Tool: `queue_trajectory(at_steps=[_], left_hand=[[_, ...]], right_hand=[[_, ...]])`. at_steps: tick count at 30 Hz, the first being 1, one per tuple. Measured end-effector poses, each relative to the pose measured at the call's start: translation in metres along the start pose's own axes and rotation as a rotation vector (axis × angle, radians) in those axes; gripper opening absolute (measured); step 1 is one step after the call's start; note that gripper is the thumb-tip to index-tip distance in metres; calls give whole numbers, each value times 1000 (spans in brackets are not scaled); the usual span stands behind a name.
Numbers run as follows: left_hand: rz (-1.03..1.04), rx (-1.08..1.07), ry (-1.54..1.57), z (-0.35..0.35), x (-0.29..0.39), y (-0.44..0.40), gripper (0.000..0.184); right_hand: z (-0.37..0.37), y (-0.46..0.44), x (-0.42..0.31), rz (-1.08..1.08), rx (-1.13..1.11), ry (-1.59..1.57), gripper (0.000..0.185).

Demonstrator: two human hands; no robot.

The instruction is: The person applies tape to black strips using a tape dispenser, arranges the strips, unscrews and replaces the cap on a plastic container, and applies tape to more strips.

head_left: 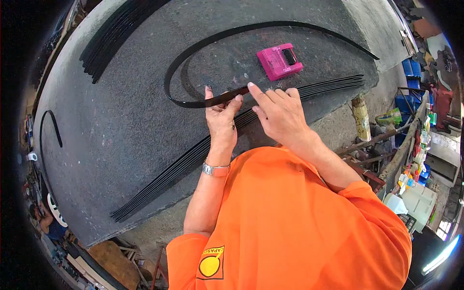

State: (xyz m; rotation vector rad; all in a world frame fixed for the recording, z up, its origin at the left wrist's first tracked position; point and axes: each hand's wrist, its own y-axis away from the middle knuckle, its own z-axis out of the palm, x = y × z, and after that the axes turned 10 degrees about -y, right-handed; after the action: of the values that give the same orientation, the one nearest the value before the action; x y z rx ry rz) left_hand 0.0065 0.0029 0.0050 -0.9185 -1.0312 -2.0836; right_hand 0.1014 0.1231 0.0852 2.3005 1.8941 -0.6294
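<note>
My left hand (221,123) grips a long black flat strip (280,23) near one end, between thumb and fingers. From there the strip loops left and arcs back over the table to the far right. The index fingertip of my right hand (285,113) touches the strip's end, its thumb apart from it and the other fingers bent. Under my hands, a bundle of similar black strips (166,175) lies diagonally along the table's near side. A pink box-like device (279,62) with a dark window sits just beyond my right hand.
Another bundle of black strips (116,41) lies at the upper left of the dark table (121,130). A single curved strip (42,145) is at its left edge. Shelving with bottles and containers (418,200) stands to the right. A person (46,222) shows at the far left.
</note>
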Motion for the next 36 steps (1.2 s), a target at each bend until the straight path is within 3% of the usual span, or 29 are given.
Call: queue_trajectory(at_steps=[10, 23, 36], left_hand=[[5, -7, 29, -1, -2, 1, 98], [53, 5, -81, -3, -6, -3, 102], [3, -16, -2, -3, -4, 0, 94]], right_hand=[[16, -8, -19, -102, 32, -79, 46], [2, 5, 5, -9, 10, 6, 52], [20, -6, -20, -99, 13, -93, 49]])
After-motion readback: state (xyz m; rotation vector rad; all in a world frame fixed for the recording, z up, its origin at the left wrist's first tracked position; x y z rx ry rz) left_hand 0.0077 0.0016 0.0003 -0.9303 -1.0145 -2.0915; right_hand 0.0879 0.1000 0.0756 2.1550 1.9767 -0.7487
